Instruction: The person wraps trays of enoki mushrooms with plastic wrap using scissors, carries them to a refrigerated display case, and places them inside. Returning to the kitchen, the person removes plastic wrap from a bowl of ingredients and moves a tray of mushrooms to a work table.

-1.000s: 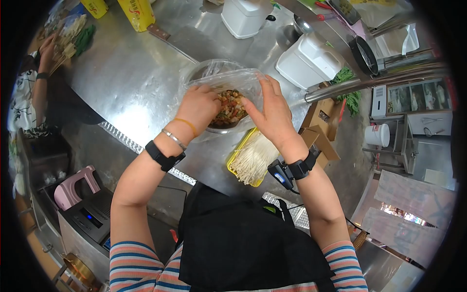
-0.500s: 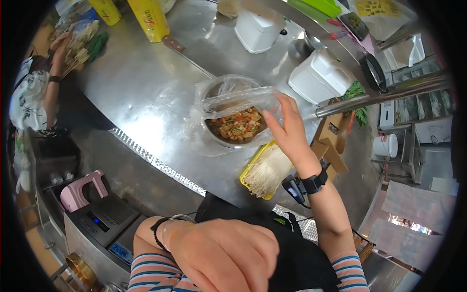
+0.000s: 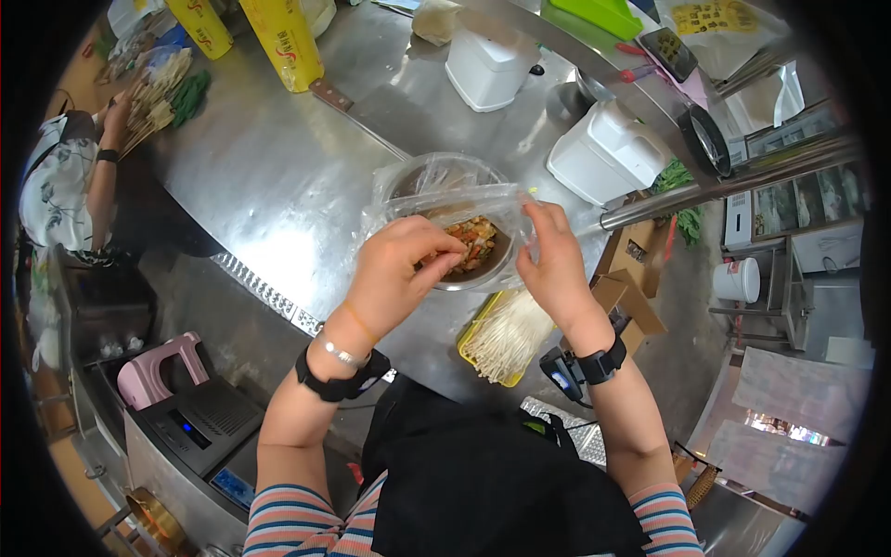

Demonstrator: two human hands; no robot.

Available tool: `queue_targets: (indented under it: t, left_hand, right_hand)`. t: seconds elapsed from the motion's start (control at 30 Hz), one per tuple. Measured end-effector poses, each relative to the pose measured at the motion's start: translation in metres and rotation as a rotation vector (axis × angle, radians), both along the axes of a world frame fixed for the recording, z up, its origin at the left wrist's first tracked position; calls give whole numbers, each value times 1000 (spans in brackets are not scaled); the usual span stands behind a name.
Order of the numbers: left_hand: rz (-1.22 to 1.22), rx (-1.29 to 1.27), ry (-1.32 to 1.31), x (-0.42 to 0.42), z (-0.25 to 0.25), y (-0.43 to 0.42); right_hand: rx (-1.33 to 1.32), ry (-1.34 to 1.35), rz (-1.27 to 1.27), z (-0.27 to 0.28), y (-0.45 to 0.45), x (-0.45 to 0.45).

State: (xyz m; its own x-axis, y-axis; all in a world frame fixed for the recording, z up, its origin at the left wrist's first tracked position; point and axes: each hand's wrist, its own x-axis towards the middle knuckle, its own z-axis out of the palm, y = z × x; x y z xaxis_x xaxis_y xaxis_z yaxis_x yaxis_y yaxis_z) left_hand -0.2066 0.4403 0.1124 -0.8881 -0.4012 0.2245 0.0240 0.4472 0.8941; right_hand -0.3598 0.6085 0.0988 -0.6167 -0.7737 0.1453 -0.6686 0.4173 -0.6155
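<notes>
A metal bowl (image 3: 495, 269) stands on the steel counter, holding a chopped, reddish-brown filling (image 3: 475, 243). Clear plastic film (image 3: 445, 198) is draped over its far part and bunched into a fold. My right hand (image 3: 560, 265) grips the film's right end between thumb and fingers at the bowl's right rim. Over the bowl's near left side is my left hand (image 3: 394, 269), thumb and fingertips pinched together above the filling. Whatever lies in that pinch is too small to make out. Enoki mushrooms (image 3: 512, 336) lie in a yellow tray (image 3: 471, 340) just below my right hand.
A cleaver (image 3: 380, 116) lies beyond the bowl. Two white containers (image 3: 487, 74) stand behind to the right, near a metal rail (image 3: 733, 186) and cardboard box (image 3: 624, 302). Yellow rolls (image 3: 283, 46) stand at the far left. Another person's hand (image 3: 118, 111) is among skewers (image 3: 153, 97).
My left hand has moved from close to my body forward to the bowl, its fingers now pinched over the filling. My right hand stays at the film's right end, its thumb lowered.
</notes>
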Motion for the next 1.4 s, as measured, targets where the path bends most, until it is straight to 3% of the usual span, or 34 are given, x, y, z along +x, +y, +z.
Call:
queue_targets:
  t: [0.13, 0.17, 0.2, 0.33, 0.4, 0.53, 0.8, 0.93, 1.03, 1.17, 1.23, 1.3, 1.4]
  left_hand:
    - [-126, -70, -84, -20, -49, 1]
    - [-94, -277, -98, -25, -62, 2]
    - [-62, -486, -113, -29, -63, 2]
    - [-23, -520, -198, -40, -64, 11]
    - [-137, -683, -278, -44, -67, 13]
    - [-142, -605, -330, -52, -70, 13]
    - [-239, -903, -303, -54, -72, 8]
    - [-213, -834, -261, -54, -69, 5]
    - [-161, -680, -214, -44, -46, 1]
    - [-241, 253, 31, 0, 20, 12]
    - [-370, 650, 224, 26, 49, 23]
    - [-604, 889, 447, 42, 67, 33]
    - [-940, 1065, 610, 45, 87, 44]
  right_hand:
    - [14, 3, 5, 1, 4, 3]
    - [6, 21, 0, 3, 3, 4]
    - [-3, 39, -6, 3, 3, 5]
    - [-6, 31, -24, 4, 1, 6]
    - [-13, 16, -17, 5, 1, 8]
    - [-20, 47, -13, 5, -1, 8]
    - [-13, 193, 78, 21, -5, 13]
    - [-19, 259, 113, 22, -5, 12]
    - [-30, 278, 109, 25, -5, 13]
    - [15, 248, 103, 36, -7, 17]
    - [13, 299, 138, 43, -9, 18]
    - [-11, 302, 209, 49, -11, 19]
    - [-4, 195, 140, 37, -10, 19]
